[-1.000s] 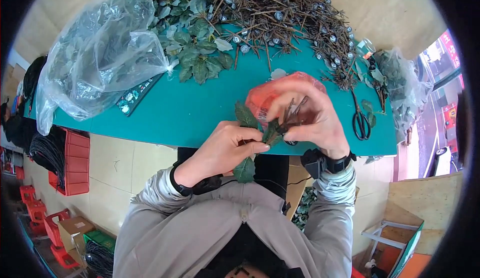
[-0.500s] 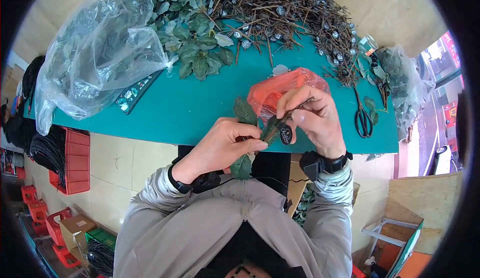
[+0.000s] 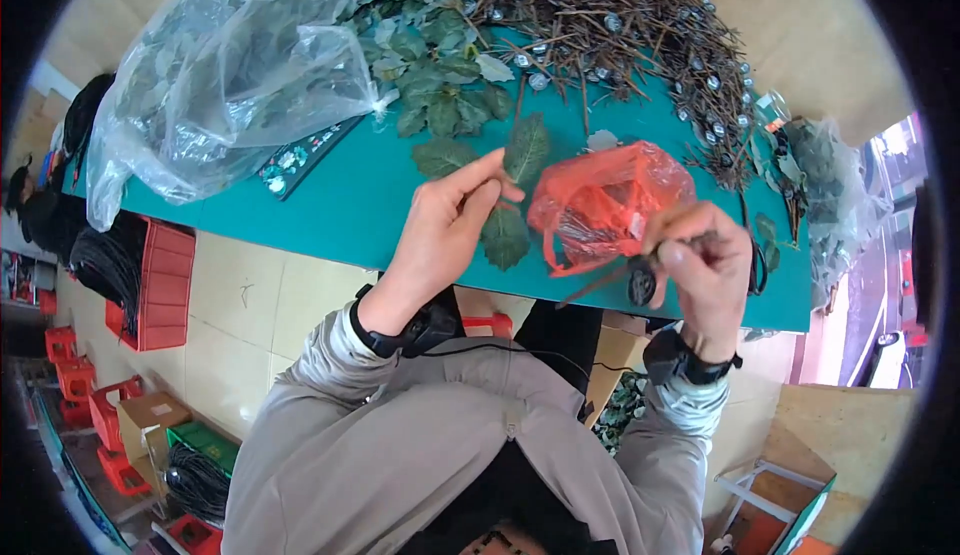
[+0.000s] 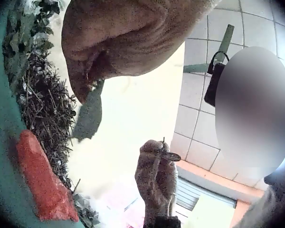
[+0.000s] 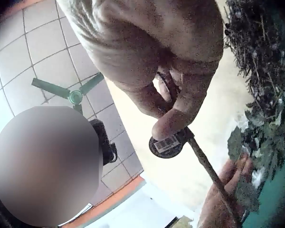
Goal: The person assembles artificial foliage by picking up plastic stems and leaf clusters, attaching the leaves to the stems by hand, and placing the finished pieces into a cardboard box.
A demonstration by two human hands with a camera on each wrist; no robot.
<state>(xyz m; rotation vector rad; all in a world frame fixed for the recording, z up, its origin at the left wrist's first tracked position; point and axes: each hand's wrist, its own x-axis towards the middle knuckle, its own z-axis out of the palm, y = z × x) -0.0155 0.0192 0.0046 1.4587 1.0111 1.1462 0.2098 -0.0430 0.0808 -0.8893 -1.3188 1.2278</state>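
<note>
In the head view my left hand (image 3: 435, 225) pinches a sprig of green leaves (image 3: 527, 150) over the table's near part. Its leaves spread above and below the fingertips. To the right, my right hand (image 3: 715, 265) holds a brown twig by one end, a round black tag (image 3: 641, 282) hanging near the fingers. The right wrist view shows this twig (image 5: 209, 171) pointing away from the thumb, with a barcode label on the tag's face. Leaves and twig are apart. A crumpled red plastic bag (image 3: 605, 200) lies between the hands, just behind them.
A heap of brown twigs (image 3: 620, 15) with round tags covers the back of the green table (image 3: 340, 240). Left of it are loose leaves (image 3: 440, 85) and a clear bag of leaves (image 3: 230, 85). Another clear bag (image 3: 835, 175) stands at the right edge. Red crates (image 3: 165, 285) sit below left.
Earlier both hands met at the leaves and twig. Now the right hand has drawn right with the twig, and the left hand has lifted the leaf sprig up and away. The head view has shifted slightly.
</note>
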